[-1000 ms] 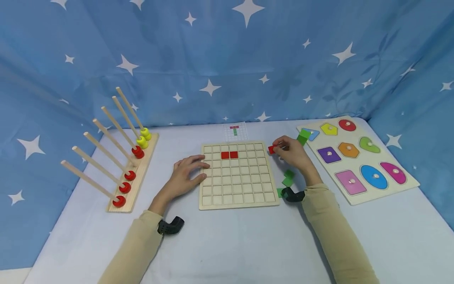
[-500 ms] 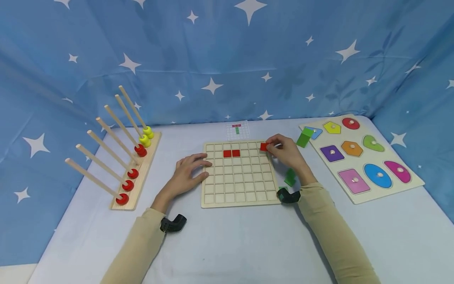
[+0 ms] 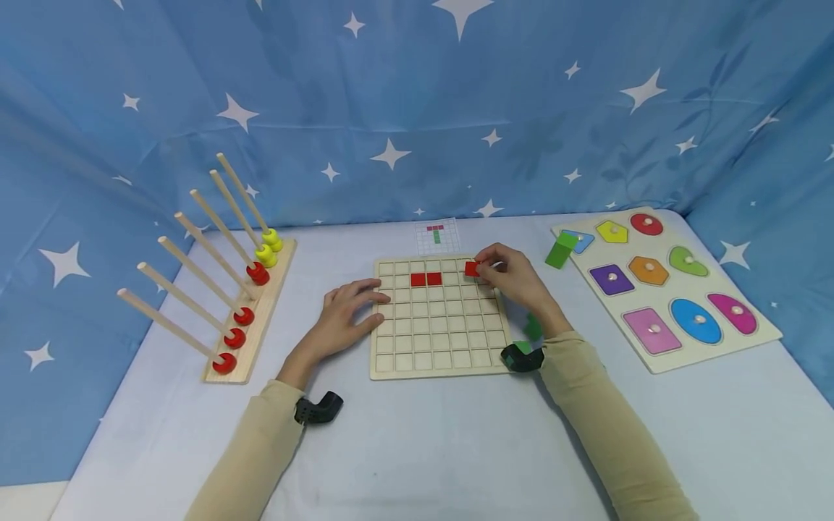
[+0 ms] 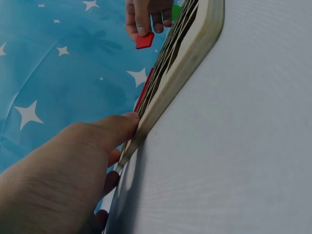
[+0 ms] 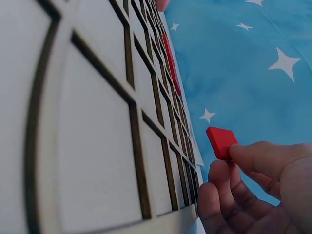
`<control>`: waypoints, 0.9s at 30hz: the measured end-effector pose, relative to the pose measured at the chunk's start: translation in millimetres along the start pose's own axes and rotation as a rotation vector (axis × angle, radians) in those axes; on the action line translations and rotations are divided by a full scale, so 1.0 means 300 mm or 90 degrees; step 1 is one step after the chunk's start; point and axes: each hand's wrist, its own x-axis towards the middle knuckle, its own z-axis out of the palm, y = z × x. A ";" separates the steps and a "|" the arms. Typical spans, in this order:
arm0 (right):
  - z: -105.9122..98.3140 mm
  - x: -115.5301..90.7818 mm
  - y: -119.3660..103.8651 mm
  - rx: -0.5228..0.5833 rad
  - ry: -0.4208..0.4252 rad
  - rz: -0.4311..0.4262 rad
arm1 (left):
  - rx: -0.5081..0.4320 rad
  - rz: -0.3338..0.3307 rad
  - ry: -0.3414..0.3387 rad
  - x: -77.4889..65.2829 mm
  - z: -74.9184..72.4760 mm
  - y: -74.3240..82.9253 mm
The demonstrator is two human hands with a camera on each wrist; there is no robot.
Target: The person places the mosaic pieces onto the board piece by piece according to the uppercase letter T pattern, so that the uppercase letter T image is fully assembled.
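Note:
A wooden grid board [image 3: 423, 344] lies on the table, with two red square tiles [image 3: 426, 279] side by side in its upper rows. My right hand [image 3: 517, 278] pinches another red tile [image 5: 222, 142] between thumb and fingertips. In the right wrist view this tile is held above the board's surface, near its upper right corner. My left hand [image 3: 342, 318] rests at the board's left edge with relaxed fingers. The left wrist view shows the left thumb [image 4: 119, 127] on the rim, the other fingers partly hidden alongside.
Behind the board lies a pattern card [image 3: 438, 236] with a red and green T. Green pieces [image 3: 533, 327] lie partly under the right wrist; a green block [image 3: 561, 250] stands farther back. A peg stand with rings [image 3: 250, 307] is at left, a shape puzzle [image 3: 651, 297] at right.
My right hand has carried the red tile leftward from beside the board to over its upper right part. The left hand stays at the left edge.

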 end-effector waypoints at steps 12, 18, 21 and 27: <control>0.037 0.018 0.003 -0.077 -0.021 -0.017 | -0.015 0.015 0.001 0.015 0.011 0.000; 0.084 0.048 -0.024 -0.119 -0.024 -0.010 | -0.001 0.017 0.013 -0.001 -0.016 -0.008; 0.088 0.050 -0.026 -0.159 -0.018 -0.002 | -0.001 0.021 0.012 0.000 -0.008 -0.010; 0.094 0.051 -0.028 -0.200 -0.008 -0.002 | 0.001 0.012 0.004 0.003 -0.002 -0.008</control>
